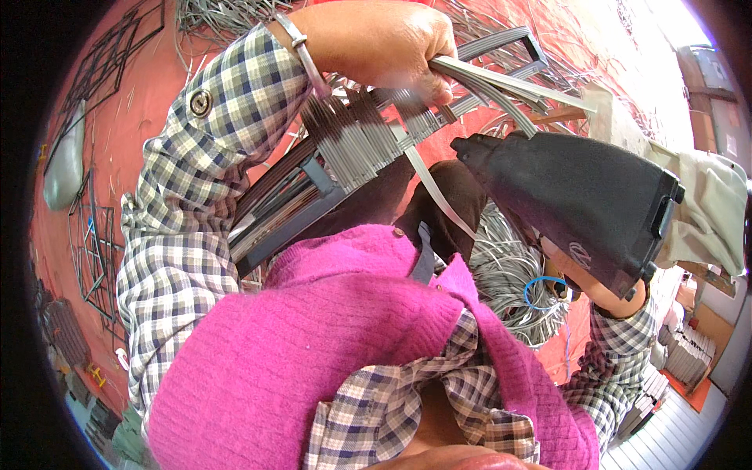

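Toward the top, my left hand (399,51) is closed around several flat grey strips (489,86), which run out to the right. Just below it lies a dark metal frame (270,223), slanting across my lap. Rows of grey-brown strip (364,137) are wound tightly around its bars. A loose pale strip (439,192) hangs from the frame toward my knee. To the right, my right hand (578,272) is partly covered by a black tapered object (576,200) with clip-like parts at its wide end. The fingers are hidden, so whether it grips that object is unclear.
A coil of grey strips (509,290) lies on the red floor beside my leg, near a blue ring (533,291). More loose strips (219,19) spread across the far floor. Black metal frames (98,251) are at the left. Cream cloth (709,204) hangs at the right.
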### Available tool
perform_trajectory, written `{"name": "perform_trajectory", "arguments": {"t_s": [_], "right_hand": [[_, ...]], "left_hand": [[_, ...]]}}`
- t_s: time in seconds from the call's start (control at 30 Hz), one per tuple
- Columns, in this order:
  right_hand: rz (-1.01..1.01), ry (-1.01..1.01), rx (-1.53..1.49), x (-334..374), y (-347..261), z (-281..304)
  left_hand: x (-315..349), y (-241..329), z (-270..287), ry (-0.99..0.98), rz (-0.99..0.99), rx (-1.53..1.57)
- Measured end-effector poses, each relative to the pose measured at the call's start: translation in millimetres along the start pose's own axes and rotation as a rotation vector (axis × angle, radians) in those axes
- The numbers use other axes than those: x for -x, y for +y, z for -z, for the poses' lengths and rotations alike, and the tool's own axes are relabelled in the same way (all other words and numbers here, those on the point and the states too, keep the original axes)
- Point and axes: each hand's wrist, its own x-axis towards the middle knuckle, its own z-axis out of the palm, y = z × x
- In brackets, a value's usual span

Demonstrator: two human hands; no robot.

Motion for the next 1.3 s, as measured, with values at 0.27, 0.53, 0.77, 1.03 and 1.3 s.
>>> {"name": "perform_trajectory", "arguments": {"t_s": [0.27, 0.53, 0.77, 1.03, 1.3], "right_hand": [[0.035, -0.001, -0.006, -1, 0, 0], [0.062, -0.012, -0.015, -3, 1, 3], [0.098, -0.019, -0.019, -10, 1, 0], [0.17, -0.033, -0.058, -13, 9, -6], [0.34, -0.135, 0.227, -25, -3, 3]], "left_hand": [[-3, 13, 1, -0.05, 0.041, -0.17], [-4, 11, -2, -0.016, 0.069, -0.224], [-4, 4, -3, -0.011, 0.001, -0.246], [-1, 6, -10, 0.037, 0.024, -0.29], [-9, -4, -16, -0.045, 0.037, -0.278]]}}
